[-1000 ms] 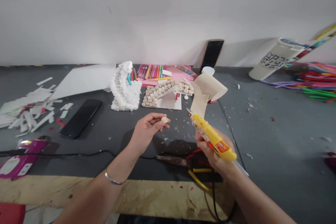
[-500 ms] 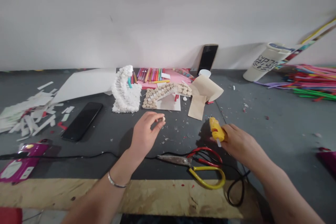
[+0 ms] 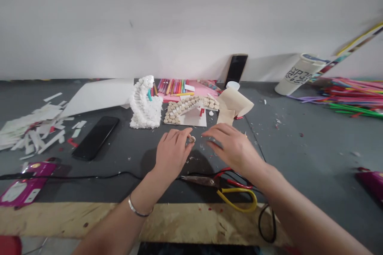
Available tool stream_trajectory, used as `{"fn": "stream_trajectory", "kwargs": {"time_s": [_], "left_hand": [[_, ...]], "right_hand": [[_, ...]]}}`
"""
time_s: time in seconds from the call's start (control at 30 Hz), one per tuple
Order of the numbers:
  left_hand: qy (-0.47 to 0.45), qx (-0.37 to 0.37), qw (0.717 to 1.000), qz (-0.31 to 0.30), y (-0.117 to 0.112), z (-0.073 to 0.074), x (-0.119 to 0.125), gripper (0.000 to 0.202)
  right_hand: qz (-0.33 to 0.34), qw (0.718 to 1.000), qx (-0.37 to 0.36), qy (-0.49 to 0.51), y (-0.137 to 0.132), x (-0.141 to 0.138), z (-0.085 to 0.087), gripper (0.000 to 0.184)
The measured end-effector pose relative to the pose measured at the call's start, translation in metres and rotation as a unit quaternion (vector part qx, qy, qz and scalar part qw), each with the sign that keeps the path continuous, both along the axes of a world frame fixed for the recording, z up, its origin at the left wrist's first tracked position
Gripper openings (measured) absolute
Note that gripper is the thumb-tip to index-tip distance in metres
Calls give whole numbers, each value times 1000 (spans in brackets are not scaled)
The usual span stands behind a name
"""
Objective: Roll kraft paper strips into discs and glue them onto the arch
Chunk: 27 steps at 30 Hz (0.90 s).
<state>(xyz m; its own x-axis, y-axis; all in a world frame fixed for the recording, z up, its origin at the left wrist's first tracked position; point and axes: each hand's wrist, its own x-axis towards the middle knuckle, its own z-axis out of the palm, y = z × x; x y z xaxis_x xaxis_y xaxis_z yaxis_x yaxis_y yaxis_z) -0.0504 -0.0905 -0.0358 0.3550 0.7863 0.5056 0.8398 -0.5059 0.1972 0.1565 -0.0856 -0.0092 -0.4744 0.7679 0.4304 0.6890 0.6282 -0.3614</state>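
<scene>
Between thumb and fingers of my left hand (image 3: 173, 152) is a small round beige disc (image 3: 192, 139). My right hand (image 3: 235, 145) hovers just to its right, fingers apart and holding nothing. Beyond the hands stands a curved model (image 3: 171, 118) covered in similar beige discs on a white base, with a red piece under its arch. To its left is a white, crumbly-textured curved model (image 3: 145, 113). Scissors (image 3: 206, 181) with red and yellow handles lie below my hands, partly covered by my right arm. The yellow glue gun is almost wholly hidden behind my right hand.
A black phone (image 3: 95, 137) and paper scraps (image 3: 36, 137) lie left. A black cable (image 3: 89, 176) crosses the table. Brown paper (image 3: 236, 101), a propped phone (image 3: 236, 67), a tilted white cup (image 3: 299, 75) and pipe cleaners (image 3: 356, 95) sit toward the back and right.
My right hand has let go of the yellow glue gun and moved left, near my left hand. The left hand, still pinching the disc, has shifted slightly right.
</scene>
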Motion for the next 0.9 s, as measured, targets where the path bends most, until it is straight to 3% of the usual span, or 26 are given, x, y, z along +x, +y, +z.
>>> {"fn": "stream_trajectory", "kwargs": {"time_s": [0.13, 0.33, 0.53, 0.73, 0.9], "left_hand": [[-15, -34, 999, -8, -4, 3, -3, 38], [-48, -89, 995, -13, -9, -2, -12, 43], [-79, -95, 992, -20, -7, -5, -17, 48], [-110, -75, 991, -9, -4, -4, -22, 49], [-175, -64, 981, 50, 13, -10, -40, 24]], "right_hand": [[83, 996, -11, -1, 14, -26, -10, 10], [112, 993, -36, -19, 17, -28, -18, 8], [85, 991, -100, 9, 17, -32, -16, 8], [11, 980, -183, 72, 23, -35, -20, 9], [-19, 970, -211, 122, 47, -37, -28, 14]]}}
